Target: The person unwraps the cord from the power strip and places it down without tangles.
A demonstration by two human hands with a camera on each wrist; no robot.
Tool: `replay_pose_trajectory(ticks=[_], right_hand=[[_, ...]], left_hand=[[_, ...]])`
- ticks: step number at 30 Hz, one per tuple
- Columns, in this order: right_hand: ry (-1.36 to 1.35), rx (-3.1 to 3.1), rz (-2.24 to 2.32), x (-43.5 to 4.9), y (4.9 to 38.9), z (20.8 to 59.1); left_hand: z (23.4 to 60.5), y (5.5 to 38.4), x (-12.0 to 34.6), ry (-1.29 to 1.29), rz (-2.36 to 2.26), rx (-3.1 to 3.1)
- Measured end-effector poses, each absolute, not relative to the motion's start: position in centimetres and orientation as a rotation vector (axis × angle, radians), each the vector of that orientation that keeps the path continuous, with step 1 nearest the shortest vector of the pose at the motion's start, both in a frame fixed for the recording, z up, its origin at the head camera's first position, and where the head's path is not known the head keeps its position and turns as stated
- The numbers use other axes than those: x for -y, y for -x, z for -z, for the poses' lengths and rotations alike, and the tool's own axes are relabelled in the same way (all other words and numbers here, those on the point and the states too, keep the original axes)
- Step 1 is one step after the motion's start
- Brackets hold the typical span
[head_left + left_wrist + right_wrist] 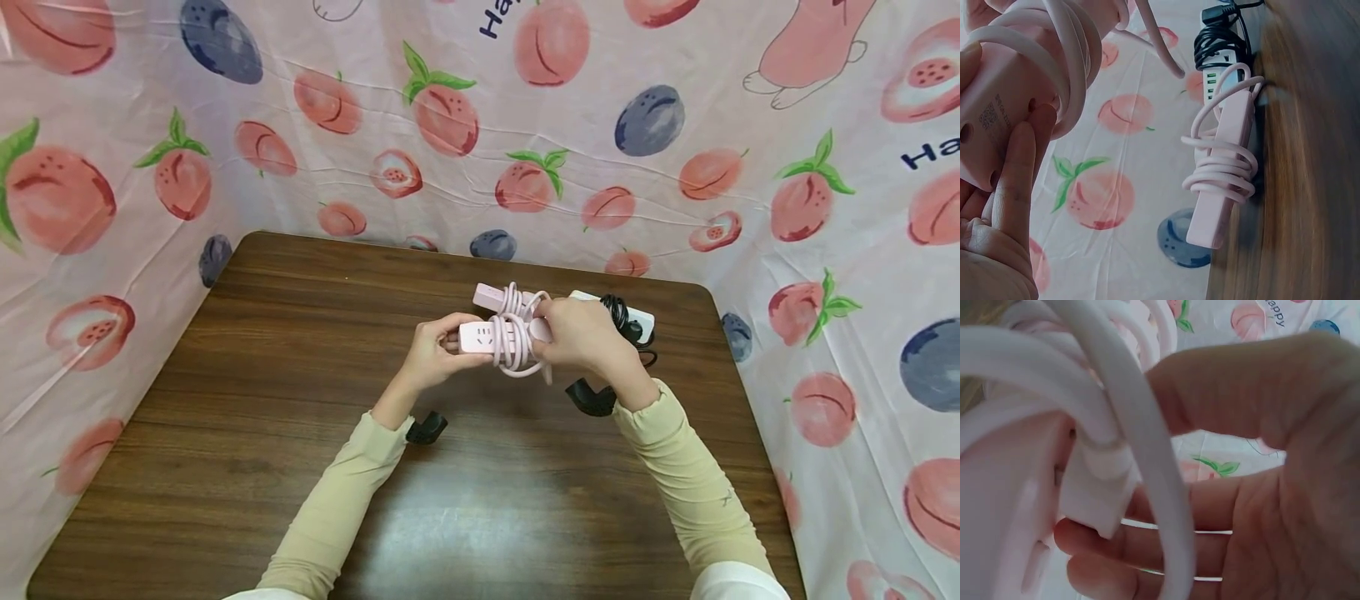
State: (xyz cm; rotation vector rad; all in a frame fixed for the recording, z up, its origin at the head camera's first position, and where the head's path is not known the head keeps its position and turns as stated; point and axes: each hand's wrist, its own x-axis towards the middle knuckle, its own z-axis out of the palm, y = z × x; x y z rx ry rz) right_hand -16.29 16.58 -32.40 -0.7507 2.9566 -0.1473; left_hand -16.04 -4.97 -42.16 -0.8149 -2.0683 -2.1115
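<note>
A pale pink power strip with its cord wound round it is held up above the table. My left hand grips its left end, and the left wrist view shows fingers against the side with the printed label. At the other end my right hand holds the cord's plug between thumb and fingers, a loop of cord crossing in front of them. Behind lies a second pink power strip, also wrapped in its own cord.
A white power strip with a coiled black cord lies at the back right of the brown wooden table. Fruit-printed cloth hangs round the back and sides. Black wrist mounts sit under the wrists.
</note>
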Motion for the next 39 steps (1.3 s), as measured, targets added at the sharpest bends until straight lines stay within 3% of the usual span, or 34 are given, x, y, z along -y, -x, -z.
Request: replay_pose_trajectory(ticks=[18, 24, 39], right_hand=[[0.877, -2.963, 0.266, -17.2, 16.5, 33.5], [0.934, -2.945, 0.262, -17.3, 16.7, 33.9], [0.961, -2.897, 0.370, -17.5, 17.1, 34.0]], left_hand=[[42.4, 16.2, 5.1, 0.882, 2.059, 2.078], [44.3, 16.9, 5.1, 0.860, 2.076, 2.097], [42.2, 15.8, 5.4, 0.925, 2.047, 2.062]])
